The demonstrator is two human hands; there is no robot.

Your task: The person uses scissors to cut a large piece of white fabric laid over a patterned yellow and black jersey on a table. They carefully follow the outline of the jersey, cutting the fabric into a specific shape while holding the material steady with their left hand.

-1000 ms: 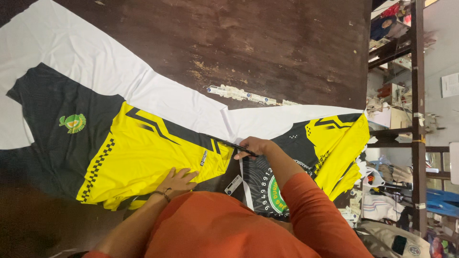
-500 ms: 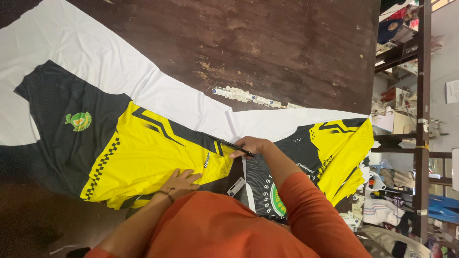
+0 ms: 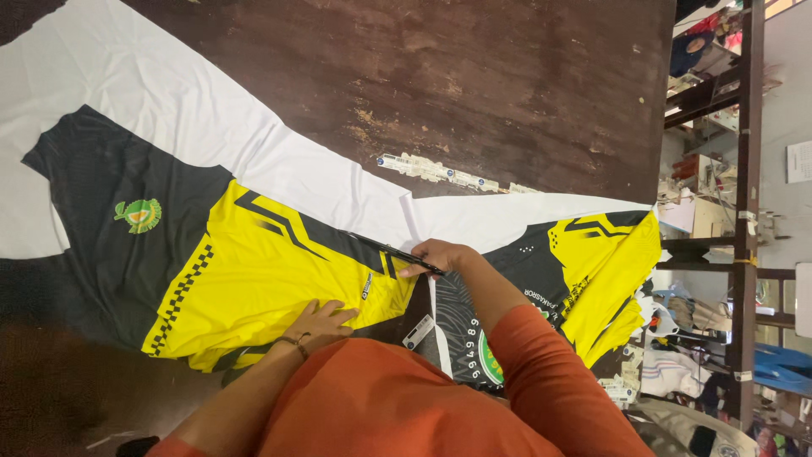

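printed fabric sheet [image 3: 271,279], white ground with yellow-and-black jersey panels, spread flat over a dark wooden table [image 3: 507,85]. scissors [image 3: 393,250], dark and slim, held in the right hand [image 3: 441,256], which is closed around the handles; blades point along the upper black edge of the left yellow panel, apparently partly open, though they are too thin to be certain. left hand [image 3: 321,320] lies flat, fingers spread, pressing the lower part of the same panel, grasping nothing. progress, as judged: cutting seems at an early-to-middle stage; a slit shows in the white margin near the right hand, while both panels remain largely joined to the white surround. second panel [image 3: 592,271] lies just right of the right hand. cluttered metal shelving [image 3: 744,254] stands at the right edge.
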